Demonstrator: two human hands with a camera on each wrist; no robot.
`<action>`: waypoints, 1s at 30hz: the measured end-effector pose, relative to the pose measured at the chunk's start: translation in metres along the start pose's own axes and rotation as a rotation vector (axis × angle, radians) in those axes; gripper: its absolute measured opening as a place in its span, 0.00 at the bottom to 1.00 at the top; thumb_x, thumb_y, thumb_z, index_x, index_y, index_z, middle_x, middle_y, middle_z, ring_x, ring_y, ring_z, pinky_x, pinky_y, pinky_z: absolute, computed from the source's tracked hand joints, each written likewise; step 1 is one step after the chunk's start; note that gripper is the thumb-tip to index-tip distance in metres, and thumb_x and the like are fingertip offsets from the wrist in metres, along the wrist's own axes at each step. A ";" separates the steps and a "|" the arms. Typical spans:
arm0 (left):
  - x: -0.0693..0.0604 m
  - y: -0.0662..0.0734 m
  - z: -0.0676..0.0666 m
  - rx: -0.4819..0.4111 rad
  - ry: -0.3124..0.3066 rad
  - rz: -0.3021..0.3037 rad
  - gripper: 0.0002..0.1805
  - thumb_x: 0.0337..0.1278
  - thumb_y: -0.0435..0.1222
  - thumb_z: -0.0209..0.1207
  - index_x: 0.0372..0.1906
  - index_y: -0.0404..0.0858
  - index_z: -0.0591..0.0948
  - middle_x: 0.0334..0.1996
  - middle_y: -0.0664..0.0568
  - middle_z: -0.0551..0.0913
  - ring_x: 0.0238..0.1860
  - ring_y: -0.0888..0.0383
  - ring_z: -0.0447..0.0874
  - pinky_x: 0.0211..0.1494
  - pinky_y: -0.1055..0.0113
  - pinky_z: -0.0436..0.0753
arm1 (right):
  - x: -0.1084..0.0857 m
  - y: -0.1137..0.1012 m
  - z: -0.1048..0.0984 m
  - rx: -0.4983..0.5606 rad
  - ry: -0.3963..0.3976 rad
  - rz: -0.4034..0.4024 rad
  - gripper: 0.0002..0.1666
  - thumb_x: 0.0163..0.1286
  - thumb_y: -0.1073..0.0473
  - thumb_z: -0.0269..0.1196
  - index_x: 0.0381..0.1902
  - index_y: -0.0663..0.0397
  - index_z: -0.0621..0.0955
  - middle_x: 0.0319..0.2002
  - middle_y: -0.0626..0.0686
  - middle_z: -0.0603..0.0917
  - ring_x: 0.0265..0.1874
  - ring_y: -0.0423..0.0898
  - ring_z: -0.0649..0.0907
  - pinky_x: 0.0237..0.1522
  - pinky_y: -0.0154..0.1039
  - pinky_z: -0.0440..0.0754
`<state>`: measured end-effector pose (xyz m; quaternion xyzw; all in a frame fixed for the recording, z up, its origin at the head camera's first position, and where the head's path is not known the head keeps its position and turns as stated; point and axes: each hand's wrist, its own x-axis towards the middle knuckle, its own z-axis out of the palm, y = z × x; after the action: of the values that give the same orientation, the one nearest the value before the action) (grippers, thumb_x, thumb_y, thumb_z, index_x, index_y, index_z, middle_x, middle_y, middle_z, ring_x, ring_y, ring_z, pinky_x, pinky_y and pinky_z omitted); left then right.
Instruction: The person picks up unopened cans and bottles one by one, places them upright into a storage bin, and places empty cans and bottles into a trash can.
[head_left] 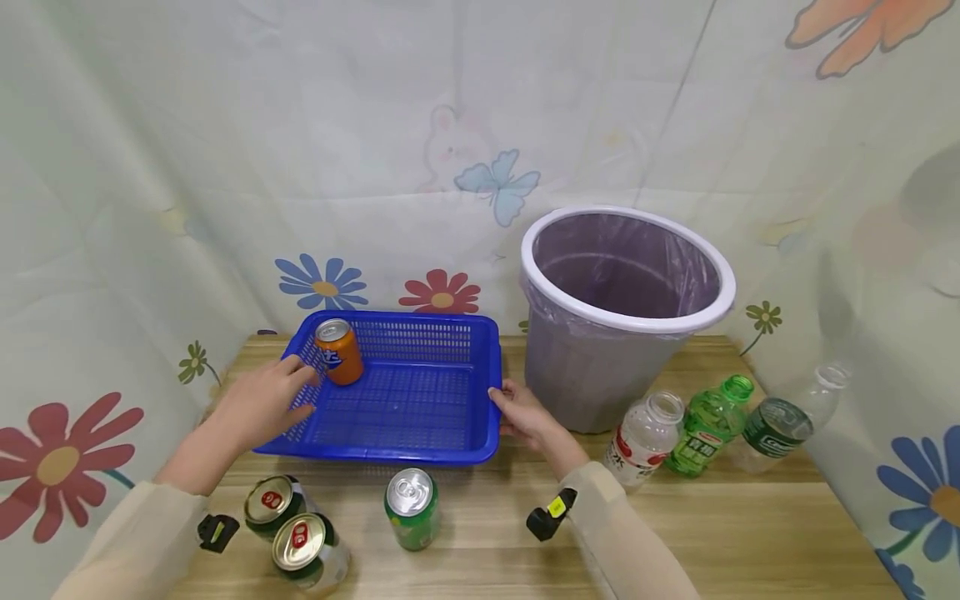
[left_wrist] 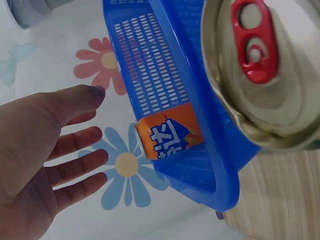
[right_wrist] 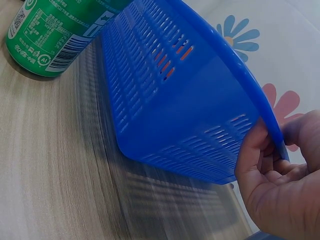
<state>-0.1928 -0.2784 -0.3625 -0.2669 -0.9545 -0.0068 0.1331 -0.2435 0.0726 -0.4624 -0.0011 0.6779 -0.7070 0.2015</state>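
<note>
A blue plastic basket [head_left: 397, 457] stands on the wooden table, and an orange can [head_left: 341, 354] is upright in its back left corner. My right hand [head_left: 528, 417] grips the basket's right rim, thumb on top and fingers curled beneath, as the right wrist view [right_wrist: 285, 185] also shows. Over the basket's left side hangs my left hand [head_left: 262, 402], fingers relaxed and apart, holding nothing. In the left wrist view that hand [left_wrist: 55, 155] is beside the orange can [left_wrist: 172, 132], with a gap between them.
In front of the basket stand a green can [head_left: 412, 510] and two cans with red tabs [head_left: 311, 550]. A lined grey bin [head_left: 592, 375] is behind on the right. Near it are a clear bottle [head_left: 643, 437], a green bottle [head_left: 708, 425] and another clear bottle [head_left: 787, 421].
</note>
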 end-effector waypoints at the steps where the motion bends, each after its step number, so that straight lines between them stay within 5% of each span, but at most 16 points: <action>1: -0.003 0.001 -0.001 0.003 0.018 0.011 0.17 0.38 0.39 0.71 0.36 0.38 0.79 0.31 0.49 0.76 0.29 0.52 0.76 0.28 0.59 0.78 | 0.000 0.000 0.000 0.000 -0.002 -0.002 0.18 0.71 0.61 0.46 0.53 0.69 0.64 0.39 0.56 0.80 0.33 0.45 0.82 0.35 0.42 0.82; 9: -0.030 0.004 -0.001 0.007 0.122 0.062 0.20 0.31 0.37 0.73 0.36 0.36 0.80 0.30 0.50 0.76 0.28 0.54 0.75 0.28 0.61 0.76 | -0.001 -0.002 0.000 -0.001 0.007 0.005 0.16 0.72 0.62 0.46 0.51 0.69 0.64 0.32 0.46 0.80 0.31 0.44 0.82 0.34 0.41 0.82; 24: -0.084 0.020 -0.008 -0.068 0.060 -0.038 0.29 0.31 0.39 0.73 0.48 0.40 0.78 0.42 0.46 0.78 0.41 0.44 0.80 0.40 0.48 0.80 | -0.001 -0.002 0.000 -0.002 0.004 0.005 0.16 0.72 0.61 0.46 0.51 0.69 0.64 0.31 0.46 0.81 0.28 0.42 0.82 0.31 0.38 0.82; 30: -0.102 0.025 -0.003 -0.096 0.030 -0.077 0.33 0.30 0.41 0.73 0.51 0.41 0.78 0.45 0.46 0.78 0.42 0.46 0.79 0.37 0.49 0.80 | -0.001 -0.002 0.000 0.009 -0.002 0.001 0.17 0.72 0.61 0.45 0.52 0.69 0.63 0.31 0.45 0.80 0.26 0.40 0.81 0.30 0.38 0.81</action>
<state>-0.0952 -0.3088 -0.3873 -0.2361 -0.9605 -0.0616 0.1340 -0.2434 0.0728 -0.4608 -0.0006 0.6745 -0.7099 0.2027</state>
